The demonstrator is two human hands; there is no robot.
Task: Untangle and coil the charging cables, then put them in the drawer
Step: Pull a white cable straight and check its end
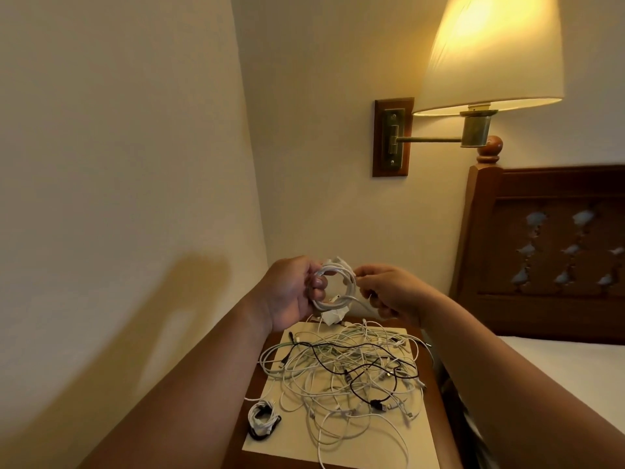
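I hold a coil of white cable up above the back of the nightstand. My left hand grips the coil's left side, with fingers through the loop. At the coil's right side my right hand pinches the same white cable. Below them a tangle of white cables and one black cable lies spread over a pale sheet on the nightstand. A small finished bundle of white and black cable sits at the sheet's front left. No drawer is in view.
A crumpled white paper lies at the back of the nightstand. The wall runs close along the left. A lit swing-arm lamp hangs above to the right. A wooden headboard and the bed stand to the right.
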